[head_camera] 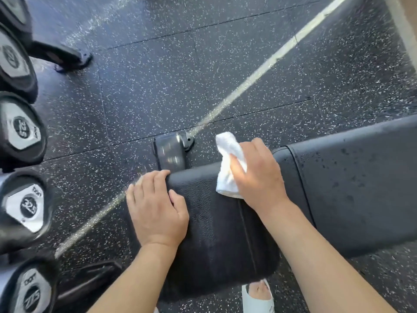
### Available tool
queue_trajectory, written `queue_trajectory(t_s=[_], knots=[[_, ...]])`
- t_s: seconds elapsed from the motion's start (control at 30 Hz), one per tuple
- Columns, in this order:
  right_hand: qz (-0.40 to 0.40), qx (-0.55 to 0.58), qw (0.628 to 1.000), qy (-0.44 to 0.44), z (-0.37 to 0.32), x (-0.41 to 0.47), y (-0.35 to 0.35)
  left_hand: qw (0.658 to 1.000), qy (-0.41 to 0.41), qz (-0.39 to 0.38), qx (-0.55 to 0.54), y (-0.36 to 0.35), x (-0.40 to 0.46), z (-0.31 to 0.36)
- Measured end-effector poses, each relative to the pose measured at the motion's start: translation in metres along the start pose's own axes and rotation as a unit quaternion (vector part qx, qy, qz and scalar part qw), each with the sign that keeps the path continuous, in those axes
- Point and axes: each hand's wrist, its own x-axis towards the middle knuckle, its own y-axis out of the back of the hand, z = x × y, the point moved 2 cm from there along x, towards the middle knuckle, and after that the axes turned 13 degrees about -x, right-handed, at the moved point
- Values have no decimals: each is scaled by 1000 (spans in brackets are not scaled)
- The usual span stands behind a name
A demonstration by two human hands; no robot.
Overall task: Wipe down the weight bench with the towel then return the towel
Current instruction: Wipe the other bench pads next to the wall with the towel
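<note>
The black padded weight bench [216, 233] runs from the lower middle to the right edge, with a seat pad near me and a longer back pad [361, 184] speckled with wet spots. My right hand [259, 175] grips a crumpled white towel [228, 161] and holds it against the far edge of the seat pad, near the gap between the pads. My left hand [155, 208] rests on the seat pad's left end, fingers curled over its edge.
A rack of black dumbbells [22, 134] lines the left edge, its feet [65, 57] on the speckled black rubber floor. The bench's front foot [171, 150] sticks out beyond the seat. A white line crosses the floor. My foot in a white slipper [258, 294] stands below the bench.
</note>
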Motion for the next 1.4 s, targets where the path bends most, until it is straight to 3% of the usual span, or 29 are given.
queue_trajectory(t_s=[0.13,0.27,0.37,0.47,0.53,0.63,0.73,0.87,1.1,1.2,1.4], knots=[[-190,-20,981,-35,-3,39,-13,1000,1,-10,14,0,5,-3],[-302,-63,951,23,-31,64,-11,1000,6,-19,18,0,8,-2],[-383,-105,910,118,-77,76,-21,1000,4,-21,17,-3,8,-4],[-372,-74,897,227,-120,73,-34,1000,1,-8,21,-6,7,-7],[-358,-48,903,234,-120,74,-32,1000,-6,3,19,-7,6,-7],[-391,-55,901,180,-72,79,-19,1000,-18,7,22,-7,7,-5],[-433,-52,898,59,-10,85,-4,1000,-16,1,19,-6,7,-5],[-430,-54,901,29,-5,87,-14,1000,-9,-10,12,-5,8,-4],[-449,-54,866,214,-128,85,-28,1000,-6,-12,3,-6,8,-9],[-463,-50,874,140,-116,86,-40,1000,-16,-6,-4,-5,7,-9],[-465,-123,876,36,-23,90,-31,999,-19,2,-26,-6,4,-12]])
